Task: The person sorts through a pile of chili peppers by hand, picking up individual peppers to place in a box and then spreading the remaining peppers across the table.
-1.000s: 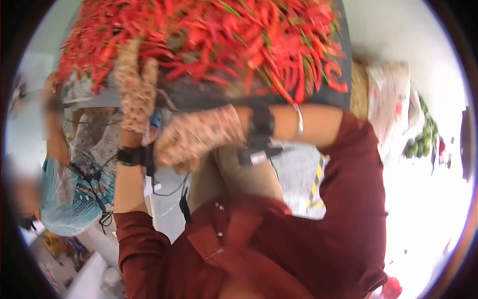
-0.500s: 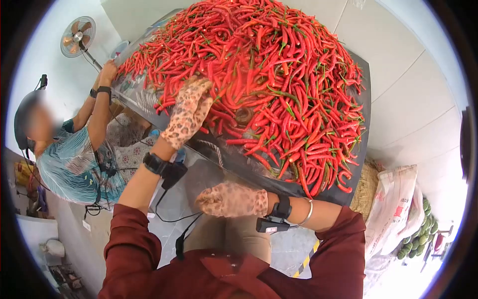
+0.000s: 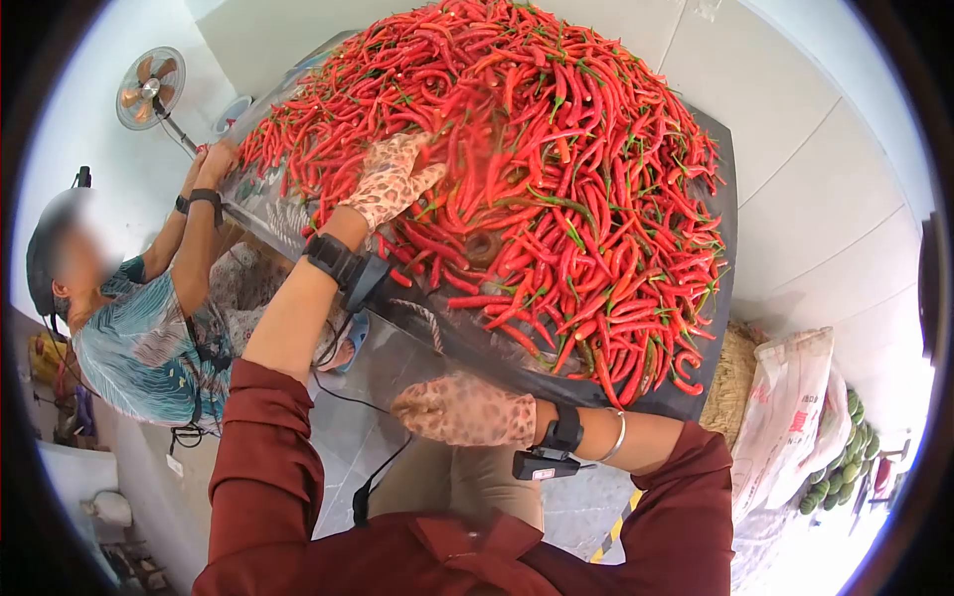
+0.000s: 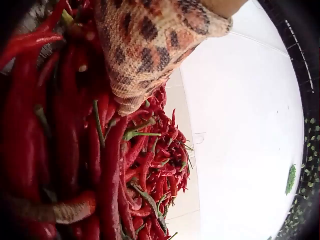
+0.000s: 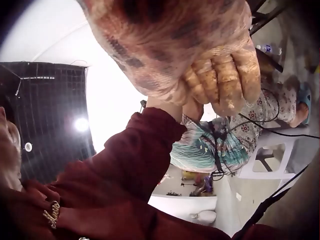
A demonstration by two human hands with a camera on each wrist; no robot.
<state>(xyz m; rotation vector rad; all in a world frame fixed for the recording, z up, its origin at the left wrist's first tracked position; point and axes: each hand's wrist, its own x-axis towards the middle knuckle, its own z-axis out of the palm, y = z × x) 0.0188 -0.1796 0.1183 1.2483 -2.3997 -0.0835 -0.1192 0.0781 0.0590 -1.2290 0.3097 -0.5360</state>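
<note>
A large heap of red chili peppers (image 3: pixel 596 228) with green stems covers a dark table (image 3: pixel 723 159). My left hand (image 3: pixel 393 179), in a leopard-print glove, reaches onto the near left part of the heap, fingers extended and thumb apart; no pepper shows in its grasp. Close up, the left wrist view has the glove (image 4: pixel 145 50) against long red peppers (image 4: pixel 112 175); its fingertips are mostly hidden. My right hand (image 3: pixel 465 409) hovers in front of my body, off the table's near edge. In the right wrist view its stained glove fingers (image 5: pixel 225 82) are curled, and nothing shows in them.
Another person (image 3: pixel 149 328) in a patterned top sits at the left, hands at the heap's far left edge. A fan (image 3: pixel 149 89) stands behind. White sacks (image 3: pixel 785 417) and green produce (image 3: pixel 840 467) lie at the right. A cord (image 3: pixel 348 399) hangs between my arms.
The head view tilted up and steadied. My left hand has moved slightly up and right over the peppers, and its thumb has spread. The right hand has barely moved over the last half second.
</note>
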